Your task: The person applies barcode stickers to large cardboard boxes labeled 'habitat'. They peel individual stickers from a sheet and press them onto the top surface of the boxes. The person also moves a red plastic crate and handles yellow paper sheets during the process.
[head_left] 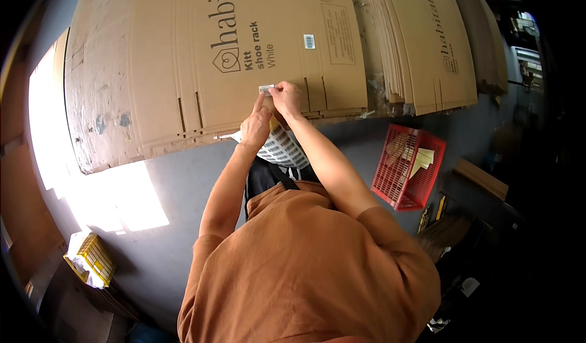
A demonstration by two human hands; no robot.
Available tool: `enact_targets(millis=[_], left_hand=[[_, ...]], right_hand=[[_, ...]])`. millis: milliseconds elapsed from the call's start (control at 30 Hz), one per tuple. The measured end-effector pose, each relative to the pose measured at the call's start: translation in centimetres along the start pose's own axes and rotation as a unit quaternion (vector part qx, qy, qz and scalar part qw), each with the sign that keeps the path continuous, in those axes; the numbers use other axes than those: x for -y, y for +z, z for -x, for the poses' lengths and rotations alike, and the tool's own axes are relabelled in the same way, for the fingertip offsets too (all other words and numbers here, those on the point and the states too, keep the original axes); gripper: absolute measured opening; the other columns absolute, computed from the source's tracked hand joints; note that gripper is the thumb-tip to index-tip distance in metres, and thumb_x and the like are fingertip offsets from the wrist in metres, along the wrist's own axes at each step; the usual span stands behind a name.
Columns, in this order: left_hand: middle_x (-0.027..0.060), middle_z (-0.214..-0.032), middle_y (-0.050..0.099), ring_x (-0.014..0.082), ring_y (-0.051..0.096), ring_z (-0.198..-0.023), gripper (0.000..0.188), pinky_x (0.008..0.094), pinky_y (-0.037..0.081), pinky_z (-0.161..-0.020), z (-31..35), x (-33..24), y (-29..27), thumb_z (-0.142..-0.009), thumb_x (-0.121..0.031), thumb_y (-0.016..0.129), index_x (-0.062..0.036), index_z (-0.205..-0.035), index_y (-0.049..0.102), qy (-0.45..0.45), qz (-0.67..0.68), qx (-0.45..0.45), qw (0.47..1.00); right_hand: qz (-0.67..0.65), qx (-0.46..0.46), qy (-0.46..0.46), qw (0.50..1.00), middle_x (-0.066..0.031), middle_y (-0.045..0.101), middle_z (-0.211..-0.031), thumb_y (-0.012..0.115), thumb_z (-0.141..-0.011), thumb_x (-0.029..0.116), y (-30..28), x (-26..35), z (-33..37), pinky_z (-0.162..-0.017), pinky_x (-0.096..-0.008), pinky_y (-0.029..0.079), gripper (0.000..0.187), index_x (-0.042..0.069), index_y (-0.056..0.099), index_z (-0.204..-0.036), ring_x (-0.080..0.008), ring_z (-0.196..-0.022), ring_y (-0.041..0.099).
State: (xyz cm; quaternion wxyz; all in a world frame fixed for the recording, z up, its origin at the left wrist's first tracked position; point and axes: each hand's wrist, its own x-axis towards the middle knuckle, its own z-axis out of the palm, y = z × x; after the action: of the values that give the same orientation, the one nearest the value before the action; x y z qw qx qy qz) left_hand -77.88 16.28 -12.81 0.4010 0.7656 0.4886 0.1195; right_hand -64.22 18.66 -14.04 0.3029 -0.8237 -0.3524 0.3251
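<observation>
Over black-printed cardboard, right-hand fingers hold 1 white label.

In the upper middle of the frame, the right hand pinches a small white label at a big flat brown cardboard, and the left hand points one finger up at it from just beside. A sheet of stickers hangs below the hands, and another white sticker sits higher on the cardboard. More brown cardboard is piled at the upper right, a red crate is right of the middle, and a yellow basket is at the lower left.
</observation>
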Motion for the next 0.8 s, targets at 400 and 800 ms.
enact_targets(millis=[400, 800], left_hand=[[0.0204, -0.082, 0.063, 0.0327, 0.062, -0.077, 0.02, 0.0391, 0.048, -0.072, 1.3, -4.3, -3.1, -0.093, -0.019, 0.055, -0.0001, -0.095, 0.061, -0.054, 0.223, 0.02, 0.973], [0.0039, -0.082, 0.066, 0.0108, 0.061, -0.072, 0.034, 0.0258, 0.049, -0.064, -1.1, -25.3, 10.0, -0.086, -0.027, 0.074, 0.0019, -0.101, 0.064, 0.018, 0.37, 0.227, 0.901]], right_hand=[[-0.108, 0.314, -0.024, 0.943, -0.0049, 0.067, -0.094, 0.069, -0.088, 0.034, -15.4, -4.0, 5.2, -0.077, -0.029, 0.048, 0.037, 0.001, 0.064, -0.104, -0.0125, -0.085, 0.06], [0.033, 0.155, -0.083, 0.984, -0.0196, 0.061, -0.075, 0.071, -0.078, 0.019, -40.5, -13.1, 12.6, -0.063, -0.0368, 0.044, 0.025, -0.001, 0.064, -0.091, -0.0278, -0.064, 0.057]])
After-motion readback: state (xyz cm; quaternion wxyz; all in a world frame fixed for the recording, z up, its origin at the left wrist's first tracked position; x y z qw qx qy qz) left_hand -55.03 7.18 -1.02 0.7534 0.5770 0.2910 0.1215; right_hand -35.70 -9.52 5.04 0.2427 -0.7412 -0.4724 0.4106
